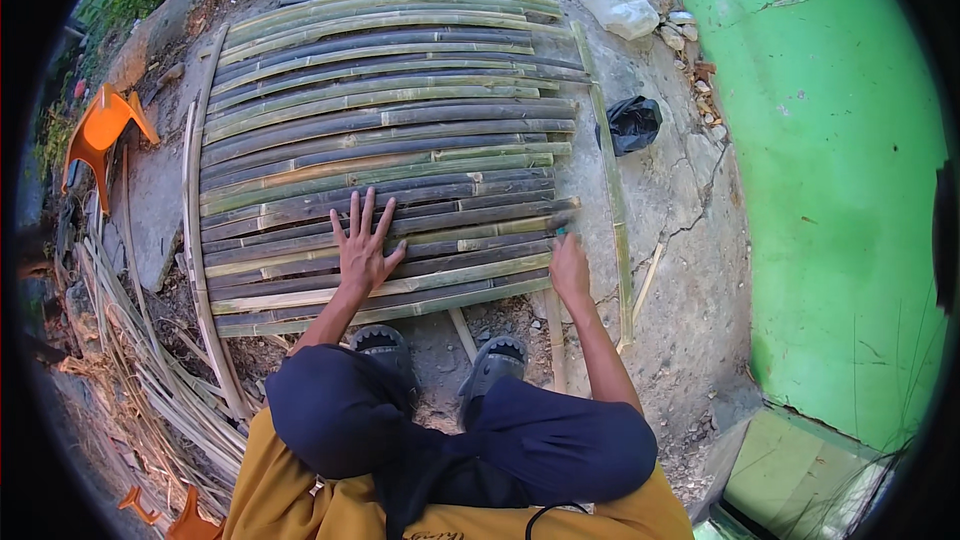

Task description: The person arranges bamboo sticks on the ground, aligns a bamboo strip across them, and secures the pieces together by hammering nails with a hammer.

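Note:
A wide panel of split bamboo slats, some green and some dark, lies on the ground in front of me. My left hand rests flat on the near slats with its fingers spread. At the panel's right end, my right hand is closed round a hammer with a teal part showing above the fist. Its blurred head is over the slat ends, and most of the handle is hidden in my grip. Bamboo rails run crosswise along the left side and right side.
An orange plastic chair lies tipped at the left, above a heap of thin bamboo strips. A black plastic bag sits right of the panel. Farther off is a pale stone block. A green wall bounds the right side.

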### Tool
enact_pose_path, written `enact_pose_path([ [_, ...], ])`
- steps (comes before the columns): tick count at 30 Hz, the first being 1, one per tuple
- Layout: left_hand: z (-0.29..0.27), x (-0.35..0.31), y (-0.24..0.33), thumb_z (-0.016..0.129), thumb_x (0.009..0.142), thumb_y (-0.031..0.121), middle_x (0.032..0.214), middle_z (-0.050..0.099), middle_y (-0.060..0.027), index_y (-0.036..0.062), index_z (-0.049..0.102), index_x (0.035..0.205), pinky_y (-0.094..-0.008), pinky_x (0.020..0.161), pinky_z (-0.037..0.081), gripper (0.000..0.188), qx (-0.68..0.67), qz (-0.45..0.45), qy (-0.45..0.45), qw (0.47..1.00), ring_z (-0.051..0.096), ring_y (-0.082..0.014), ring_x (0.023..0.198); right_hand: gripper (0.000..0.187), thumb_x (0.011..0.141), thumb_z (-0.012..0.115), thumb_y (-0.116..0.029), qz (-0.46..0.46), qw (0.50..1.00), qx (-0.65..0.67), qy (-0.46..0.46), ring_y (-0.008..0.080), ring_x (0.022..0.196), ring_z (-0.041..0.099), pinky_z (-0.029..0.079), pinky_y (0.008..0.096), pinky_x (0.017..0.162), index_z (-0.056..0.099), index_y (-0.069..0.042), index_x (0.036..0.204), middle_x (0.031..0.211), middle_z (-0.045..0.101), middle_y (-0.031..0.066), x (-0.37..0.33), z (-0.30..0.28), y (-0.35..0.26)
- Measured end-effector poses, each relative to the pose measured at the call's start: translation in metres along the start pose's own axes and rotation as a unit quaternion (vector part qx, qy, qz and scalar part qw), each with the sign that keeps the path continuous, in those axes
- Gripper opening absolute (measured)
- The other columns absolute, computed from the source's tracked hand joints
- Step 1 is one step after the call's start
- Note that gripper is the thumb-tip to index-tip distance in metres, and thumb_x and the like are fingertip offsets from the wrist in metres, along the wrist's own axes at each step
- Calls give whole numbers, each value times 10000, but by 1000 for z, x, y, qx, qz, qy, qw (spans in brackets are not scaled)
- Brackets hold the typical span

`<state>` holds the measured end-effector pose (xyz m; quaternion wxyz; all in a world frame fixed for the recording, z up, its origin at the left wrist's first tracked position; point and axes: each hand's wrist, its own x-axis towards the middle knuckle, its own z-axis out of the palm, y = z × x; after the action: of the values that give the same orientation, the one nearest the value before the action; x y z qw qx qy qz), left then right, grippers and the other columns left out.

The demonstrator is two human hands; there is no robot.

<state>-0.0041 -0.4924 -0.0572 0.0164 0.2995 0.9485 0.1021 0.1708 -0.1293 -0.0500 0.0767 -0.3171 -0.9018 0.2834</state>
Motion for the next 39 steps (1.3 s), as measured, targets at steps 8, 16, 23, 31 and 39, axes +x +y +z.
enact_pose_path([
  [8,-3,-10,-12,650,916,554,1756,180,-132,291,310,1672,-715,1242,13,870,7,-9,-10,1000,110,-388,1622,327,1090,525,-289,32,997,-7,-66,580,809,657,440,650,642,528,31,1157,770,653,354,10,-6,-26],
  [16,-6,-8,-8,639,922,546,1757,178,-133,286,307,1674,-714,1241,16,862,7,3,-5,1000,109,-390,1623,329,1077,523,-271,29,992,-100,-75,577,874,648,497,651,746,550,49,1147,918,675,365,3,13,-6],
  [23,-4,-2,-4,629,941,566,1758,143,-154,241,287,1679,-709,1245,8,876,16,12,-10,1000,88,-401,1622,364,1043,600,-353,66,996,-56,11,524,808,697,518,617,699,571,7,1090,845,714,297,-12,-3,21],
  [31,-16,-42,46,762,834,598,1727,174,-222,166,269,1675,-674,1266,62,1066,-129,184,-95,970,129,-419,1610,541,815,885,-356,206,978,34,-5,408,823,756,582,490,717,548,13,1023,844,743,218,-166,-18,82],
  [39,9,-73,54,772,756,229,1565,399,-203,58,317,1632,-645,1235,214,1002,79,248,-98,961,343,-390,1496,381,871,828,-231,185,983,-9,-7,434,893,748,572,509,741,584,22,1019,946,749,241,-194,-1,73],
])
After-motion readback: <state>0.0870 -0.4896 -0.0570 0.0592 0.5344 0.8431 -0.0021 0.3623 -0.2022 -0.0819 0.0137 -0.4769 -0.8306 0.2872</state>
